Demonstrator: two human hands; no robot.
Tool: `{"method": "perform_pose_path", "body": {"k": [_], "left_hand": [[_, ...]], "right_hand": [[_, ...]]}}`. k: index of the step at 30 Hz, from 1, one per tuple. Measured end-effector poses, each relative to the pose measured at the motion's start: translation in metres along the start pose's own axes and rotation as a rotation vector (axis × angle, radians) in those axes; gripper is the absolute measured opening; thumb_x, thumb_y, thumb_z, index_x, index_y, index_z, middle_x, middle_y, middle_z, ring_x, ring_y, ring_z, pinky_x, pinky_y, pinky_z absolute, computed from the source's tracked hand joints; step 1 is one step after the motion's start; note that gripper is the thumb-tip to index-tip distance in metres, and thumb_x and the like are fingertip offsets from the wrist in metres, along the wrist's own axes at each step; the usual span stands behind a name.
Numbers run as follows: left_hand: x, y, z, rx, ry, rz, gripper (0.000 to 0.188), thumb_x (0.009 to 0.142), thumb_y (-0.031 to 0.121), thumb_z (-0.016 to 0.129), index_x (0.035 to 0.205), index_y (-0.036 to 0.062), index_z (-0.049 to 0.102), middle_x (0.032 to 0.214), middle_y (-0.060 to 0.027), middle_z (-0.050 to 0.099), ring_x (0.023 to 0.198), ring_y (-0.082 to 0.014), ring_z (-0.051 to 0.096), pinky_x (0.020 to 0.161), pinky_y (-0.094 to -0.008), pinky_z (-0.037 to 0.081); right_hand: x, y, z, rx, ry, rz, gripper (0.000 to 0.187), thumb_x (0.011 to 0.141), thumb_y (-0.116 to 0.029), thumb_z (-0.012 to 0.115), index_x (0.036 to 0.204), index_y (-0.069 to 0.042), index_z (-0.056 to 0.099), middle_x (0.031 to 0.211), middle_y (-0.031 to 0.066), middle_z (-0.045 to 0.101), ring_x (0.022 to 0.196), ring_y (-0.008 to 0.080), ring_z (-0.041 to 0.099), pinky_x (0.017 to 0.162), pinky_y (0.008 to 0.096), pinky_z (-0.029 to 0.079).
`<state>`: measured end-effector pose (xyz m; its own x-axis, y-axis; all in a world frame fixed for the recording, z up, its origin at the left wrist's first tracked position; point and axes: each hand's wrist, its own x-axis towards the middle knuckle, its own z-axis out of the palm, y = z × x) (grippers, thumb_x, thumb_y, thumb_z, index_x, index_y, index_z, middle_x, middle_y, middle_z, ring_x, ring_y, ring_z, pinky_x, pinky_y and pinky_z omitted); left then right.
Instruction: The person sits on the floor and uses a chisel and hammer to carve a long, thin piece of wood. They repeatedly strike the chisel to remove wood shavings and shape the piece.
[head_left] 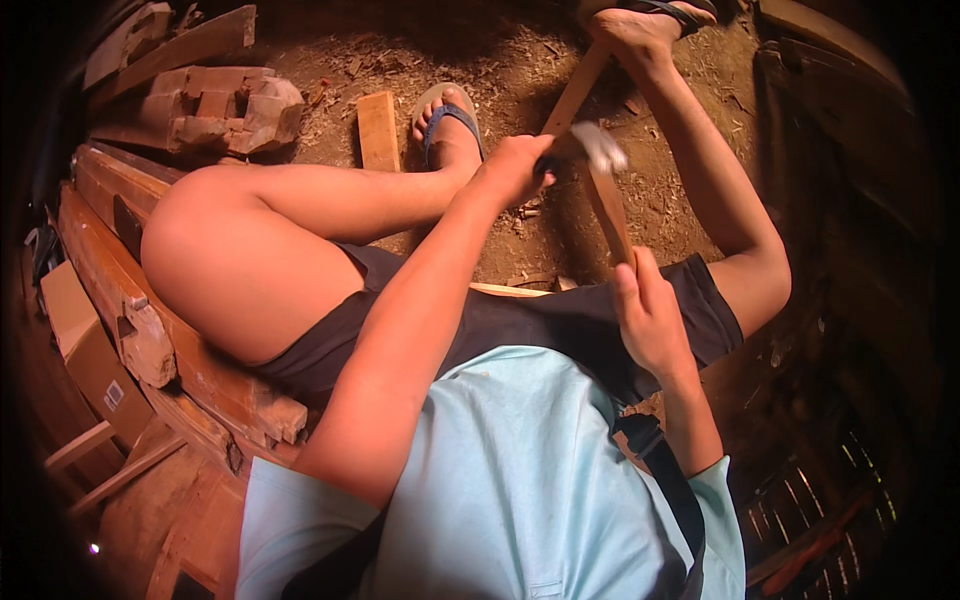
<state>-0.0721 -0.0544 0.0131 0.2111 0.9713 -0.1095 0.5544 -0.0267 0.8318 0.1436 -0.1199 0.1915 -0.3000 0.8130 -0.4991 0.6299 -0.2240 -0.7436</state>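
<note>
My right hand is wrapped round the wooden handle of a hammer. Its metal head is smeared by motion and is close beside my left hand. That left hand is closed, with a small dark part showing at its fingers; I cannot make out what it grips. A narrow wooden strip runs from near the left hand up to my right foot. The hammer head and the hand partly hide the strip's near end.
A short wooden block lies on the dirt floor beside my sandalled left foot. Notched timbers are stacked at the far left, with long beams along my left side. Wood chips litter the floor. A cardboard box stands at left.
</note>
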Motion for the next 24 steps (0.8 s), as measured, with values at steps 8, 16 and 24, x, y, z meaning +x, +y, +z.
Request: {"method": "perform_pose_path", "body": {"k": [8, 16, 24], "left_hand": [[-0.005, -0.002, -0.005, -0.040, 0.032, 0.026, 0.031, 0.074, 0.010, 0.074, 0.097, 0.0064, 0.055, 0.082, -0.0155, 0.061, 0.080, -0.0368, 0.062, 0.070, -0.0404, 0.049], [-0.005, -0.002, -0.011, -0.103, 0.073, 0.062, 0.032, 0.073, 0.009, 0.075, 0.099, 0.0067, 0.055, 0.085, -0.0156, 0.063, 0.086, -0.0379, 0.062, 0.073, -0.0415, 0.049], [-0.003, 0.006, -0.007, 0.019, -0.024, -0.007, 0.030, 0.072, 0.008, 0.075, 0.094, 0.0064, 0.055, 0.082, -0.0153, 0.061, 0.080, -0.0367, 0.060, 0.071, -0.0401, 0.049]], "right_hand": [[-0.025, -0.053, -0.044, 0.627, 0.127, -0.378, 0.052, 0.101, -0.047, 0.037, 0.120, 0.001, 0.045, 0.068, 0.0009, 0.046, 0.050, 0.0038, 0.037, 0.044, 0.0189, 0.028], [-0.023, -0.002, 0.014, 0.442, -0.004, 0.151, 0.038, 0.102, -0.036, 0.041, 0.117, -0.002, 0.045, 0.068, -0.0021, 0.046, 0.053, 0.0041, 0.039, 0.046, 0.0180, 0.029], [-0.031, -0.054, -0.018, 0.663, 0.277, -0.347, 0.045, 0.100, -0.041, 0.043, 0.122, -0.001, 0.044, 0.070, 0.0027, 0.047, 0.053, 0.0052, 0.040, 0.046, 0.0186, 0.031]]}}
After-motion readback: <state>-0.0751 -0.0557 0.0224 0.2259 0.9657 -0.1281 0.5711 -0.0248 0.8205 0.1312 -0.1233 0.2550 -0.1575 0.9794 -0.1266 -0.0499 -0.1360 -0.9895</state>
